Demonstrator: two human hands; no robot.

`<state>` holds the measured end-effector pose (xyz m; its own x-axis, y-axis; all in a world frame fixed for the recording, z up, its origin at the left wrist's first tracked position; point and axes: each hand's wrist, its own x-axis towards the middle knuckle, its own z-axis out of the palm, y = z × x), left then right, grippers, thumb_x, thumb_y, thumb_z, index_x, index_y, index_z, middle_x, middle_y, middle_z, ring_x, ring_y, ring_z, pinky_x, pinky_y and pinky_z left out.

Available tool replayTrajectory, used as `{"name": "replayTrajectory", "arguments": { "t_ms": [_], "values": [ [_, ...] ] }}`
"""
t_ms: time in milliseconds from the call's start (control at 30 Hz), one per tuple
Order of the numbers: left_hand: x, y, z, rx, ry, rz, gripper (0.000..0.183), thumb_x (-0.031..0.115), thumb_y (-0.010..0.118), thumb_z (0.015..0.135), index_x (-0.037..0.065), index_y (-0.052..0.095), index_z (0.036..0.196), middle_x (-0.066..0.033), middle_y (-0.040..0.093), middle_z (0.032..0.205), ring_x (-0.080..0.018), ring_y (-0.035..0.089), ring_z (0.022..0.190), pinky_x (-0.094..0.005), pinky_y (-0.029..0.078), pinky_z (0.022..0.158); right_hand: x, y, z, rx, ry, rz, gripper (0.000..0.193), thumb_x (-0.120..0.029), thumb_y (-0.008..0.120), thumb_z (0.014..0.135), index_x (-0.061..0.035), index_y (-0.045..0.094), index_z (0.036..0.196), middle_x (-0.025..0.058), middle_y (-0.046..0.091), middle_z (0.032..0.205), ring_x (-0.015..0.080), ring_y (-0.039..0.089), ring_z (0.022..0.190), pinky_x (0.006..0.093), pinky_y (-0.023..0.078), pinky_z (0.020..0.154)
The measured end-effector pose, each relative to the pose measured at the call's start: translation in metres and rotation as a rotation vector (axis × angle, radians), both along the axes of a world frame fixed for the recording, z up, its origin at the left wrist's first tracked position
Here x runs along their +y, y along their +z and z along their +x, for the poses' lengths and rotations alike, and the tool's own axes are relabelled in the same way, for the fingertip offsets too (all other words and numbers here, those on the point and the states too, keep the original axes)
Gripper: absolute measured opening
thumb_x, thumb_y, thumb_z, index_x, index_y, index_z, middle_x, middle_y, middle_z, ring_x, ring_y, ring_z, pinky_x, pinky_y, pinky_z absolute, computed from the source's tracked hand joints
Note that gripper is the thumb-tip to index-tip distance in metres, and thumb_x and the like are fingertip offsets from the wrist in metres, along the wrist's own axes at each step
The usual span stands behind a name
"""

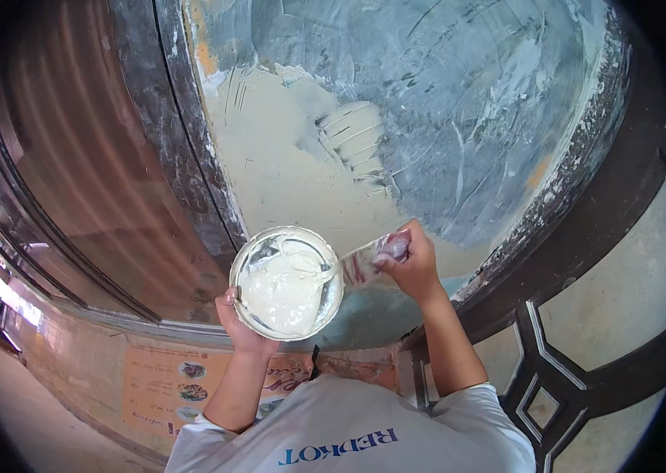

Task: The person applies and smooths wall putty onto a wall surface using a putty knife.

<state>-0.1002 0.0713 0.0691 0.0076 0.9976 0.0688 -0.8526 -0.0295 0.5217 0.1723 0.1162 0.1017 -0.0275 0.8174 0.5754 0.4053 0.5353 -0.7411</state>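
Gripping a paste-smeared scraper (358,263), the right hand (413,266) was at centre right of the frame, closed around the handle, thumb along the near side. Tool ran leftward and slightly down from that hand; its far end lay over the right rim of a round metal bowl (332,307), in contact with the white paste (276,298) inside. Bowl sat just left of frame centre, well apart from the right hand's fingers, the scraper bridging the gap. Left hand (248,327) held the bowl at its lower left, thumb at the rim, remaining fingers mostly hidden beneath; their exact grip could not be told. Paste covered most of the bowl's floor, bare metal showing along the right side. Beyond the bowl, a blue-grey surface (467,134) filled the upper middle and upper right, a cream coat (270,150) spread across its left and lower parts, ridged near the boundary. Reddish-brown panel (85,181) stood at left; dark latticed frame (625,394) at lower right.
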Motion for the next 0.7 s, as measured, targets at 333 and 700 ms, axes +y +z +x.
{"name": "replayTrajectory", "arguments": {
  "t_ms": [333,700],
  "values": [
    [-0.015,-0.037,0.003,-0.081,-0.289,-0.024,0.074,0.052,0.041,0.079,0.002,0.045,0.133,-0.0199,0.052,0.131,-0.0379,0.055,0.113,-0.0480,0.049,0.092,0.024,0.056,0.018,-0.288,-0.611,0.213,0.035,-0.034,0.066,0.086,-0.0032,0.056,0.098,0.0159,0.064,0.075,0.0318,0.065,0.067,0.0394,0.049,0.060],
    [-0.023,-0.056,-0.004,-0.070,-0.279,-0.095,0.077,0.052,0.043,0.077,0.002,0.044,0.135,-0.0200,0.051,0.133,-0.0368,0.053,0.117,-0.0467,0.045,0.098,0.031,0.047,0.021,0.044,-0.602,0.308,0.031,-0.030,0.067,0.083,-0.0038,0.055,0.095,0.0168,0.061,0.072,0.0380,0.061,0.066,0.0446,0.047,0.060]
  ]
}}
